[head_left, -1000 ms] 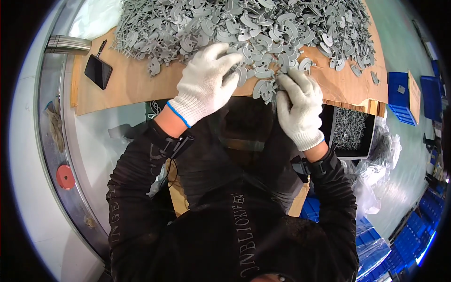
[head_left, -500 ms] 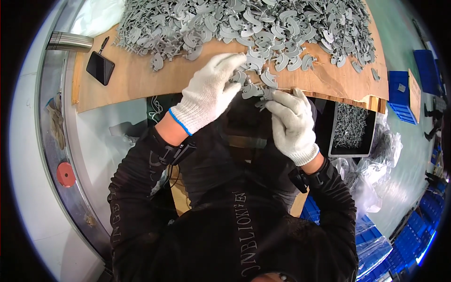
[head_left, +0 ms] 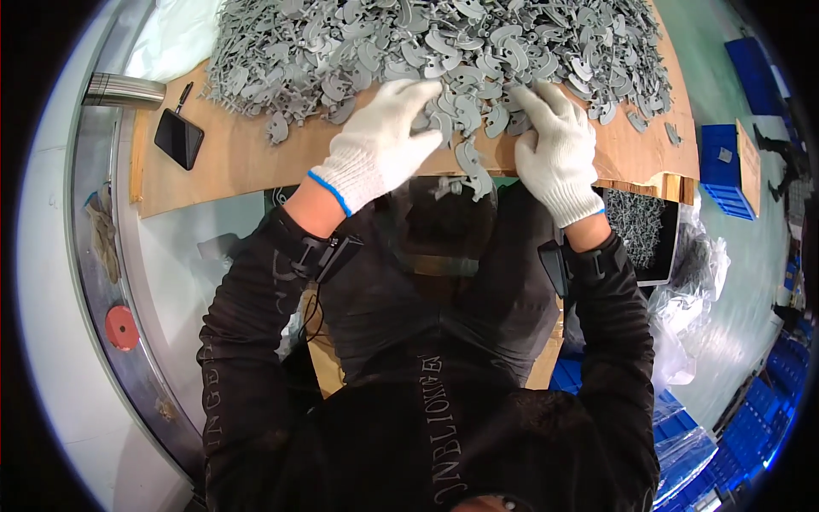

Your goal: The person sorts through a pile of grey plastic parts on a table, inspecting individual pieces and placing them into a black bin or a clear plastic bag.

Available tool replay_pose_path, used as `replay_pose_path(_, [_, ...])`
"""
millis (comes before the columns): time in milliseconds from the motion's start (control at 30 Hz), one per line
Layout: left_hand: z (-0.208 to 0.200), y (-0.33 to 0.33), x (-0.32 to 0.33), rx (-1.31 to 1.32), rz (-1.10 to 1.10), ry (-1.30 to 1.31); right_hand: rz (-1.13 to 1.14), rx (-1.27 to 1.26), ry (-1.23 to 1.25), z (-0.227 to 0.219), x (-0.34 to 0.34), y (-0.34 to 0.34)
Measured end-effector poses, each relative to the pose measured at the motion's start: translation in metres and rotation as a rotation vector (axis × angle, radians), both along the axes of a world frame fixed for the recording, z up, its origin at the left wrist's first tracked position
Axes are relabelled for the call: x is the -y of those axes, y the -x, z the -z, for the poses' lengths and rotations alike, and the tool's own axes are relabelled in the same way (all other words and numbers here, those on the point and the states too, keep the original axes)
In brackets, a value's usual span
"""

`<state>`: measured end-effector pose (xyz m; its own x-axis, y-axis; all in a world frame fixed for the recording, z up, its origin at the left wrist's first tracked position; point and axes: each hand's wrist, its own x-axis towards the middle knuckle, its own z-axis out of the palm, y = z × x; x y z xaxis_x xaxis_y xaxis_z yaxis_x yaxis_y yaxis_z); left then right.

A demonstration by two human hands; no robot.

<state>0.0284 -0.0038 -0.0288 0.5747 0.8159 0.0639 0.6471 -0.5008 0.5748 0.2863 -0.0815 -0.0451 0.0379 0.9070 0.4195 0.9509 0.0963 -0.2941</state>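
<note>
Both my hands wear white knit gloves. My left hand [head_left: 386,141] is over the near edge of the table, fingers and thumb apart, with several grey curved parts beside its fingertips. My right hand [head_left: 559,145] lies with its fingers stretched out at the near side of the heap of grey parts [head_left: 461,51], touching some of them. Between the hands, a grey crescent-shaped part [head_left: 472,162] sticks out past the table's near edge. A smaller grey piece [head_left: 448,186] shows beside its lower end; whether the two are joined I cannot tell.
The wooden table [head_left: 230,162] carries a dark phone [head_left: 179,136] and a pen [head_left: 185,94] at its left. A black bin of thin metal pieces [head_left: 636,226] stands below the right edge, beside clear plastic wrap [head_left: 682,316]. Blue crates [head_left: 725,171] stand on the floor at the right.
My right hand has moved from the near edge up and right to the heap, its fingers now stretched out. The left hand has shifted only slightly. Parts between them have shifted.
</note>
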Motion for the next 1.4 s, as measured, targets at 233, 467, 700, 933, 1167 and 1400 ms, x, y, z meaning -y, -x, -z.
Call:
replay_pose_path(233, [0.005,0.009,-0.006,0.059,0.055,0.114,-0.220,-0.197,-0.058,0.011,0.017,-0.016])
replay_pose_path(467, [-0.003,0.007,-0.001,0.016,0.019,0.098,-0.354,-0.264,-0.038,0.006,0.032,-0.018])
replay_pose_path(700, [-0.003,-0.003,-0.004,-0.102,-0.010,-0.007,-0.014,-0.100,-0.062,0.019,0.034,-0.020])
replay_pose_path(933, [-0.010,-0.011,-0.001,-0.237,0.019,0.046,-0.091,0.054,0.132,0.007,0.010,0.006])
replay_pose_path(1167, [-0.012,0.002,0.036,-0.111,0.096,0.019,-0.185,-0.023,0.144,0.006,0.052,0.028])
replay_pose_path(1400, [0.003,0.006,0.062,0.027,0.184,0.071,-0.307,-0.149,0.063,0.002,0.087,0.039])
